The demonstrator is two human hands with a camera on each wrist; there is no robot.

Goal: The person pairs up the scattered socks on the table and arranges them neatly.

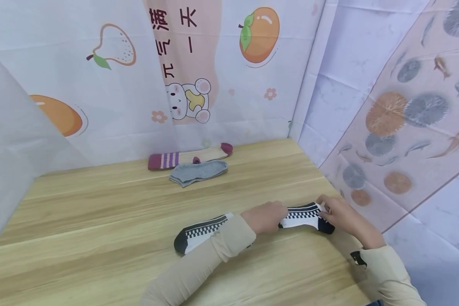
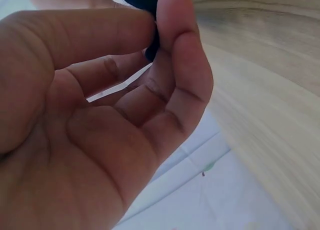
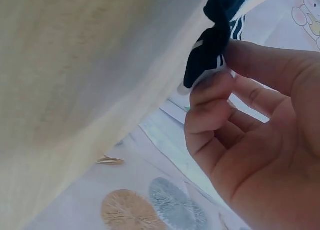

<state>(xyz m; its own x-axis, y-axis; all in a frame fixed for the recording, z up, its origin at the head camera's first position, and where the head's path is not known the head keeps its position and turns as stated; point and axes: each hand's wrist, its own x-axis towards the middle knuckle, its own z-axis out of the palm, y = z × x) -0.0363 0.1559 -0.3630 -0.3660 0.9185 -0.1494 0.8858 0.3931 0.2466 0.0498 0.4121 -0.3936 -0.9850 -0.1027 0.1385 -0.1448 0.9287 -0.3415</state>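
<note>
A black-and-white checkered sock (image 1: 302,216) lies stretched between my two hands at the right of the table. My left hand (image 1: 265,216) pinches its dark cuff end between thumb and forefinger, as the left wrist view shows. At the other end, my right hand (image 1: 342,217) pinches the sock close to its black part; in the right wrist view the dark fabric (image 3: 205,57) is caught between thumb and fingers. A second checkered sock (image 1: 202,231) with a black toe lies flat to the left, partly hidden under my left sleeve.
Toward the back of the wooden table (image 1: 99,212) lie a cream sock (image 1: 206,154) with maroon ends and purple stripes, and grey socks (image 1: 199,171) just in front of it. Printed curtains (image 1: 130,85) stand along the back and right sides.
</note>
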